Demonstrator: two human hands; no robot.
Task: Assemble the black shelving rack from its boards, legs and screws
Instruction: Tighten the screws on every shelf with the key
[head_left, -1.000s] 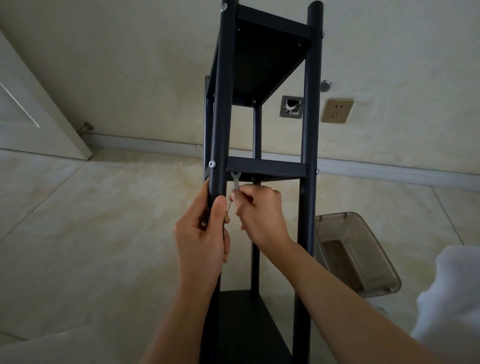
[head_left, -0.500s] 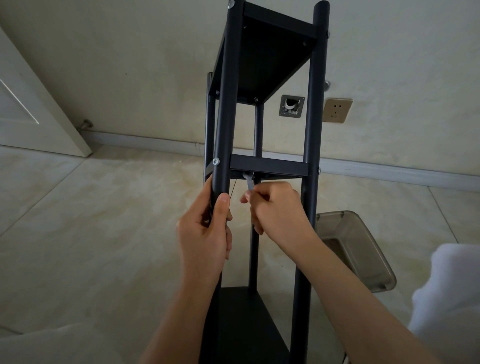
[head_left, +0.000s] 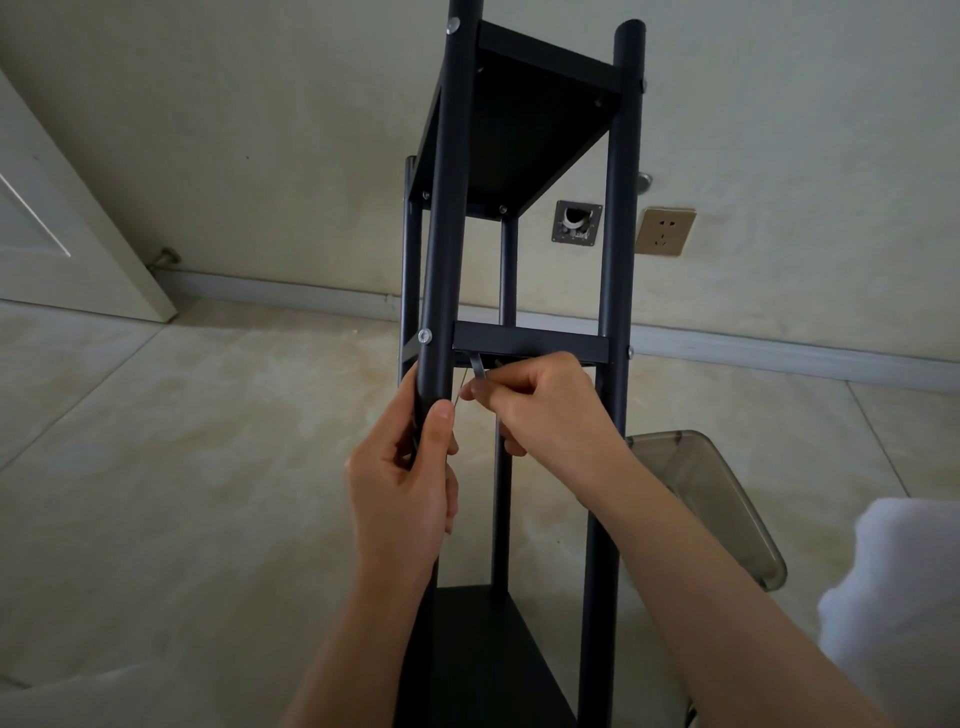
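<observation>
The right hand (head_left: 540, 405), pinching the small wrench (head_left: 477, 370), has swung rightward under the middle shelf (head_left: 530, 344): tightening continues. Left hand (head_left: 402, 483) fingers stay wrapped round the front leg (head_left: 447, 234).

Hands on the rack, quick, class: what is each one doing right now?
Left hand: grips the front leg of the rack.
Right hand: pinches a small metal wrench under the middle shelf.

Left hand (head_left: 402, 486): fingers and thumb curled tight, gripping.
Right hand (head_left: 540, 402): fingers curled, pinching, forearm reaching in.
</observation>
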